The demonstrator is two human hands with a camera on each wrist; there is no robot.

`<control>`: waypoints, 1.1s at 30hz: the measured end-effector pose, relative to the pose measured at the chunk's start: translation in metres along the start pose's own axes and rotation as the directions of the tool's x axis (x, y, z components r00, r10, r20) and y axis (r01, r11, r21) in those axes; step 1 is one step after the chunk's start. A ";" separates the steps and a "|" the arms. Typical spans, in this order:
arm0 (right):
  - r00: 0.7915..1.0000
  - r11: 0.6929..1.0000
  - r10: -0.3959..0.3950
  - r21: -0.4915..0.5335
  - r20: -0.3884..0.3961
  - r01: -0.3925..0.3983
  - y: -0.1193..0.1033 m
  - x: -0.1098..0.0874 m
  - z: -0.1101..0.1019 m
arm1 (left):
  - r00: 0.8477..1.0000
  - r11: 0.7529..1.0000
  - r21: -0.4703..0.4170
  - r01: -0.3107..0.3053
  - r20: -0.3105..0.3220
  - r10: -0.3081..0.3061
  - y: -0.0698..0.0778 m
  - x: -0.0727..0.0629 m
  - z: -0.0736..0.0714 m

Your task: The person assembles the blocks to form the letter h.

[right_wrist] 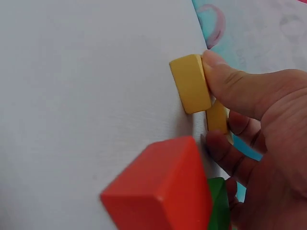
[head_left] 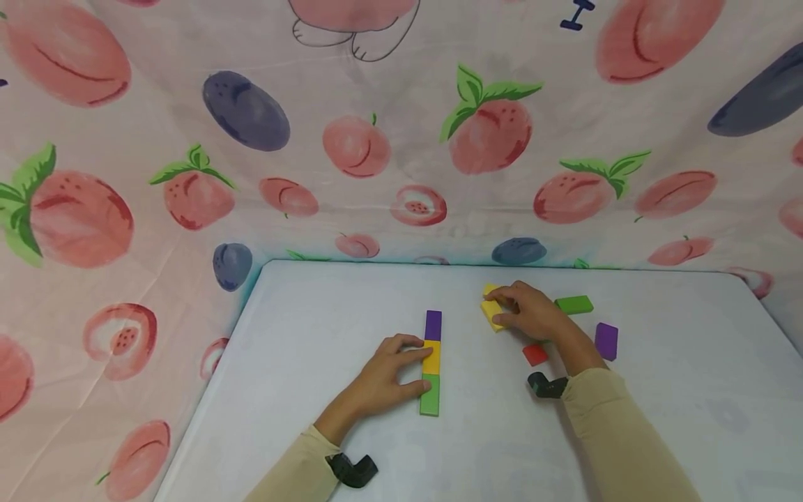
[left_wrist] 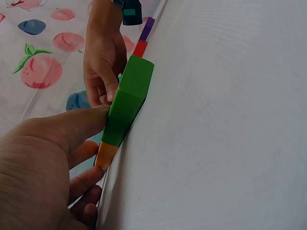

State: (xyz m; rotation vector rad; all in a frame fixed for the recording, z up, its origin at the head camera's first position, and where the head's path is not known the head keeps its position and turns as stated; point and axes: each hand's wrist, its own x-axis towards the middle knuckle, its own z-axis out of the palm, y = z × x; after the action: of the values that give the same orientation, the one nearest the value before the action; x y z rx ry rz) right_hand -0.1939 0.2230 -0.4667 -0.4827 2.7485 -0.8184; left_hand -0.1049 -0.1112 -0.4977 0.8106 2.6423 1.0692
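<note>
Three wooden blocks form a straight row: a purple block (head_left: 433, 325) at the far end, an orange-yellow block (head_left: 431, 359) in the middle and a green block (head_left: 429, 396) nearest. Beside this row is my left hand (head_left: 384, 374), its thumb touching the green block and its fingertips resting on the orange-yellow one. Farther back, my right hand (head_left: 533, 314) has thumb and forefinger on a yellow block (right_wrist: 191, 84), pinching it. A second yellow block (right_wrist: 217, 119) lies just beyond, close to the fingers and partly hidden in the right wrist view.
Under the right wrist lies a red block (head_left: 535, 355). Another green block (head_left: 574, 305) and a second purple block (head_left: 606, 341) are to the right of that arm. The white table (head_left: 314, 300) ends at a fruit-patterned cloth (head_left: 376, 90) behind and on the left.
</note>
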 end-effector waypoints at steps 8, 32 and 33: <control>1.000 1.000 -0.009 -0.007 -0.022 0.009 0.000 -0.002 0.005 | 1.000 1.000 -0.002 0.004 0.002 -0.004 0.000 0.000 0.000; 0.982 0.995 0.050 0.090 -0.181 -0.034 -0.004 -0.017 0.013 | 1.000 1.000 0.003 -0.007 0.004 0.007 -0.001 0.000 0.001; 0.981 0.995 0.051 0.099 -0.189 -0.032 -0.004 -0.018 0.013 | 1.000 1.000 0.004 -0.007 0.003 0.007 -0.001 0.000 0.001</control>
State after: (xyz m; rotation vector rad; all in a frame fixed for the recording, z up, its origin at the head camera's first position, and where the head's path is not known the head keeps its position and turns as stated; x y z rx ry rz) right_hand -0.1724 0.2197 -0.4728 -0.3430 2.8640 -1.0298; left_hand -0.1051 -0.1113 -0.4988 0.8228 2.6416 1.0643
